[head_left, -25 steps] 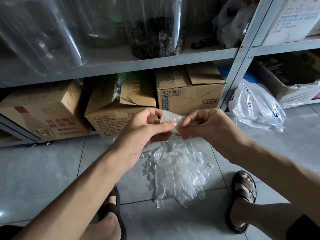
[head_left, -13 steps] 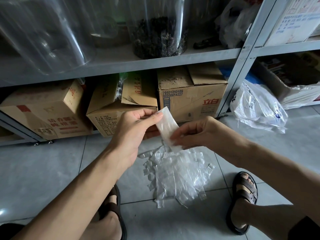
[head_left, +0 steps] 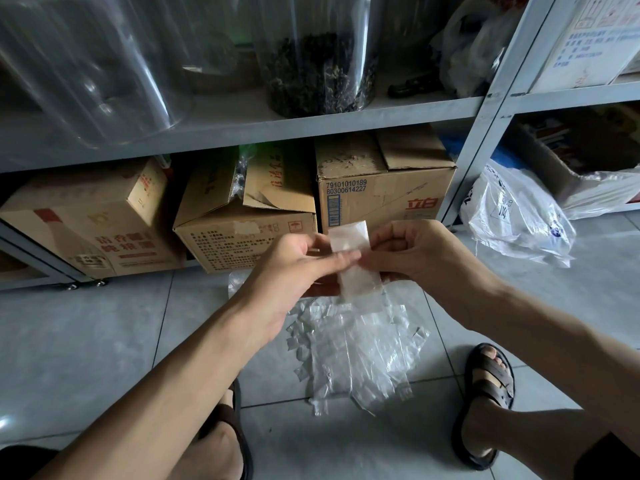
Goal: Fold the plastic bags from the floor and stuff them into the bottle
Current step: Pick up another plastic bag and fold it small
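A small plastic bag (head_left: 348, 237) is pinched at mid-length between left hand (head_left: 291, 268) and right hand (head_left: 415, 252) alike, its long axis held upright, directly above the pile of bags (head_left: 356, 351)

The left hand (head_left: 287, 268) and the right hand (head_left: 419, 254) are held out in front, close together, and a small plastic bag (head_left: 348, 236) is pinched between their fingertips.

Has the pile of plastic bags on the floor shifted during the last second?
No. The pile of plastic bags has stayed put: its lower edge crosses the tile grout line at the same spot as in both earlier pictures.
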The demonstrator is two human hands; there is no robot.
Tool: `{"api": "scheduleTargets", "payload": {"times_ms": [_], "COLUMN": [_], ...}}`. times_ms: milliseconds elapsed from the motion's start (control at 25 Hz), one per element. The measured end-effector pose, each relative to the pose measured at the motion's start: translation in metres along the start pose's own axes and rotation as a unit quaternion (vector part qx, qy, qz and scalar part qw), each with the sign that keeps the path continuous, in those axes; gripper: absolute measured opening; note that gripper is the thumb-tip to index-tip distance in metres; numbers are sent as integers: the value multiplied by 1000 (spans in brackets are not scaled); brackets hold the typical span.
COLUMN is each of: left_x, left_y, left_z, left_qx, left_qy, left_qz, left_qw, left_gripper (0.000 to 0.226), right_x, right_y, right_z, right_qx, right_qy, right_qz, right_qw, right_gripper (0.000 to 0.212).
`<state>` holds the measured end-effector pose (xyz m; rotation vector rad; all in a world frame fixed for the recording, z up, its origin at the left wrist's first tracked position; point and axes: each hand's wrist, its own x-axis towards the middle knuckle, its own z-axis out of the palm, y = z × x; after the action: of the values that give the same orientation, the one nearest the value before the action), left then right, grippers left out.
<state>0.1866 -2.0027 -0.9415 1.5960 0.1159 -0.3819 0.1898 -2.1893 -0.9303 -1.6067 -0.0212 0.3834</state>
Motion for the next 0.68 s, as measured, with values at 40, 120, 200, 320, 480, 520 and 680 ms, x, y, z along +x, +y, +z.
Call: {"api": "scheduleTargets", "payload": {"times_ms": [40, 120, 200, 320, 480, 520, 680], "left_x": [-1, -1, 0, 0, 0, 0, 0], "left_y": [0, 0, 0, 1, 1, 2, 2], "left_z": [2, 3, 2, 1, 1, 1, 1], "left_qx": [-5, -8, -16, -24, -30, -34, -39], "left_qy": [-9, -11, -5, -2, 1, 2, 5], "left_qz": [-14, -20, -13, -16, -21, -24, -35], "left_qw": [1000, 1000, 1000, 1000, 999, 999, 999], "left_gripper": [31, 22, 18, 17, 21, 20, 19], "right_x": [1, 2, 2, 0, -2, -1, 1], "right_y": [0, 1, 1, 1, 0, 0, 0], "right_z": [0, -1, -2, -3, -4, -5, -9], "right_qx": [4, 9, 18, 25, 20, 26, 65], "right_qy": [6, 10, 10, -4, -7, -2, 6], "right_qz": [-1, -4, -5, 0, 15, 21, 40], "right_qw": [1000, 1000, 1000, 1000, 1000, 999, 997], "right_gripper": [10, 11, 10, 8, 7, 9, 10]}}
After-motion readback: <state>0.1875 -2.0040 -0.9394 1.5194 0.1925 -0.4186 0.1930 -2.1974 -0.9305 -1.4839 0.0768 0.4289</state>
